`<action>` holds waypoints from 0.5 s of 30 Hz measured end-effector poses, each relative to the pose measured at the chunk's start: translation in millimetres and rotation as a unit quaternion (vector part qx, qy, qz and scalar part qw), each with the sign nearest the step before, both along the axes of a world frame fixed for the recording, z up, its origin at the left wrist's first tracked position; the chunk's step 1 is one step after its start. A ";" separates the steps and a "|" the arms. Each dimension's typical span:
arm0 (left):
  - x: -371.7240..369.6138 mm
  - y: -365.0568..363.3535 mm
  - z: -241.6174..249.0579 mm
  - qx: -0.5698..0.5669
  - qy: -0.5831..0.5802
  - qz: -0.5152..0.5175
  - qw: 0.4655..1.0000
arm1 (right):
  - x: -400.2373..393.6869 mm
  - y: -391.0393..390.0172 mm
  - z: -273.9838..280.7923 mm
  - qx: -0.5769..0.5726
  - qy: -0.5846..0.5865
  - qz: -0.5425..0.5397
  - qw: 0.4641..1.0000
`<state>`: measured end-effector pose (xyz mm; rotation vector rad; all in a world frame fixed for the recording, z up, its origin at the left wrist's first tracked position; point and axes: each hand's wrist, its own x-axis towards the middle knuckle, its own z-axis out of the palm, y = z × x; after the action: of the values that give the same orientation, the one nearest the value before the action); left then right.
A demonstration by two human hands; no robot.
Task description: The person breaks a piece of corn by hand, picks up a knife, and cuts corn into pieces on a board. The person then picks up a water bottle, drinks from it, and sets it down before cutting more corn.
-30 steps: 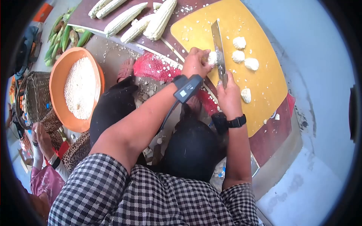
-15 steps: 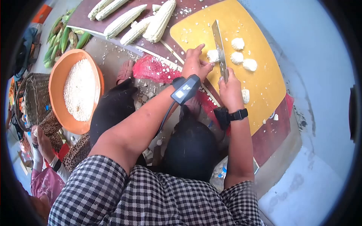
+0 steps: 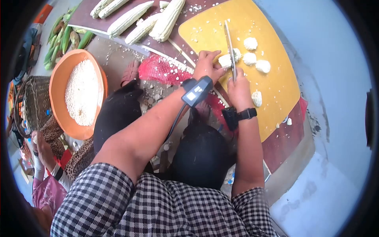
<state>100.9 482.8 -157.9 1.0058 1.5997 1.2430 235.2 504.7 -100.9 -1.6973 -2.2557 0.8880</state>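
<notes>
My right hand (image 3: 239,91) is wrapped around the handle of a cleaver (image 3: 229,43), whose blade stands on edge over a yellow cutting board (image 3: 272,91). My left hand (image 3: 208,66) steadies a short chunk of white corn cob (image 3: 225,61) between thumb and fingers, just left of the blade. Another corn piece (image 3: 237,55) sits against the blade's right side. Further right lie several cut corn chunks, among them one near the top (image 3: 250,43) and one lower down (image 3: 256,98). Loose kernels are scattered over the board.
Whole husked corn cobs (image 3: 130,19) lie on the dark red tabletop (image 3: 282,144). An orange basin (image 3: 59,110) of kernels stands at left, near a wicker basket (image 3: 37,98) and green husks (image 3: 59,41). Red mesh (image 3: 162,71) hangs below the table edge. Another person's arm (image 3: 47,154) is at lower left.
A corn piece now shows on the blade's right side, where only the held one on its left showed before. The cleaver has turned more edge-on to view, and my right hand shifted slightly.
</notes>
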 end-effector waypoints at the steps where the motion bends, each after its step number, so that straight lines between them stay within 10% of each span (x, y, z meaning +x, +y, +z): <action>1: 1.2 0.5 4.2 -0.010 -0.024 0.000 1.000 | -3.3 -2.5 1.7 -0.007 -0.021 0.000 1.000; 15: 23.6 24.6 -7.0 0.055 -0.066 -0.001 0.996 | 31.1 -30.1 12.9 0.050 0.086 -0.094 0.991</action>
<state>124.5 507.4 -164.9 0.9718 1.4411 1.3801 266.3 474.7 -88.0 -1.6845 -1.9594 0.8292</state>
